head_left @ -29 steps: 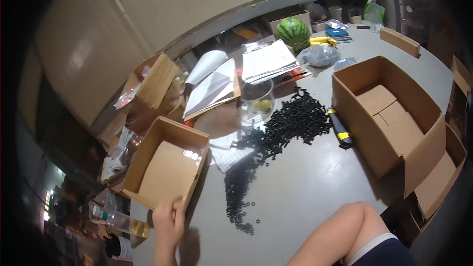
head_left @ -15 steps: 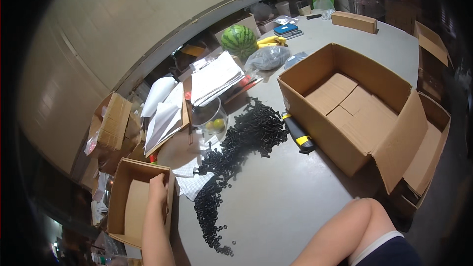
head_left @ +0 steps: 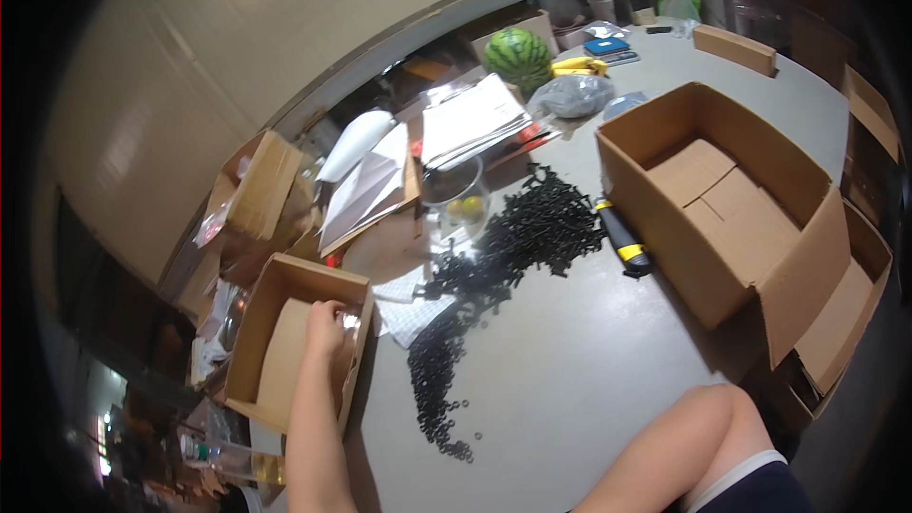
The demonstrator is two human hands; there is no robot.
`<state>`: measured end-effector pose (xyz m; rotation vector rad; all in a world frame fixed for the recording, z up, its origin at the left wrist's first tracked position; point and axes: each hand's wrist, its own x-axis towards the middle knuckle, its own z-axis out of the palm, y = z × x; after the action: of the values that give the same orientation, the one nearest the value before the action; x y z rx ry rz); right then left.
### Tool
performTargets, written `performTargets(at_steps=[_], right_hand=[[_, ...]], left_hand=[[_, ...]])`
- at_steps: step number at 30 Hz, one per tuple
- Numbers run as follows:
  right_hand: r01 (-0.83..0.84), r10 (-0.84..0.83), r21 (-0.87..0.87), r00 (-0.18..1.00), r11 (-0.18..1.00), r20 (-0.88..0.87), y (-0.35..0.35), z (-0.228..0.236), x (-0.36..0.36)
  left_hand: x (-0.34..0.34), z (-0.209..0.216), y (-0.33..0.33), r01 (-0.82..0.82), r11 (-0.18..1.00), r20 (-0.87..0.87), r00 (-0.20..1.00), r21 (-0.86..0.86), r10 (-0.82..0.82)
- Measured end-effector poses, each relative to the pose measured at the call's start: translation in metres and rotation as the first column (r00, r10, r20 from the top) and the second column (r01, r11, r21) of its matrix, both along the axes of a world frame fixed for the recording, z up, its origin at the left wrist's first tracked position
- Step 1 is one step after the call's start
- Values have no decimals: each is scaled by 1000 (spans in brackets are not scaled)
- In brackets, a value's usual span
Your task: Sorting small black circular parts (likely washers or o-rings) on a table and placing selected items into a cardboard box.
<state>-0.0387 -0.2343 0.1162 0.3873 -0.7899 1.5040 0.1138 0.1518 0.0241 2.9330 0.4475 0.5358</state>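
My left hand (head_left: 325,331) reaches into an open cardboard box (head_left: 249,347) at the left edge of the table. Its fingers are curled near the box's right wall, beside a small shiny, clear-looking piece (head_left: 351,321); what they hold is hidden. My right arm (head_left: 679,437) is bent at the lower right, its hand out of the picture. Between the arms, a pile of black bolts (head_left: 546,228) trails towards me into a band of small black nuts (head_left: 437,380). White paper sheets (head_left: 410,309) lie beside the pile.
A large open cardboard box (head_left: 712,294) stands at the right, with a black-and-yellow tool handle (head_left: 622,239) against it. Behind the pile are a clear tub (head_left: 458,192) with small round fruit, stacked papers (head_left: 475,119), a watermelon (head_left: 518,57), bananas (head_left: 578,66) and a blue-topped scale (head_left: 608,47).
The view has turned, shifting the scene rightward. My left hand has come away from the right wall's edge, further into the box, and a shiny piece now shows beside it.
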Motion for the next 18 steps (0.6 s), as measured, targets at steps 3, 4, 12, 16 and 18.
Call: performTargets(at_steps=[3, 4, 12, 16, 18], right_hand=[[-43, 43, 3, 999, 999, 11, -1, -2, -9], [-56, 55, 5, 998, 998, 17, 0, 0, -10], [-46, 48, -36, 998, 998, 51, 2, 7, -19], [-19, 23, -62, 998, 998, 64, 4, 13, -22], [-13, 18, -67, 997, 998, 73, 7, 15, -24]], left_hand=[[-12, 6, 6, 19, 999, -39, 999, -28, -20], [-17, 8, 10, 14, 999, -13, 1000, -47, -15], [-51, 41, -31, -35, 996, -65, 997, 83, 41], [-64, 37, -35, 22, 999, 102, 995, -33, -19], [-71, 43, -38, 90, 996, 99, 991, 6, -91]])
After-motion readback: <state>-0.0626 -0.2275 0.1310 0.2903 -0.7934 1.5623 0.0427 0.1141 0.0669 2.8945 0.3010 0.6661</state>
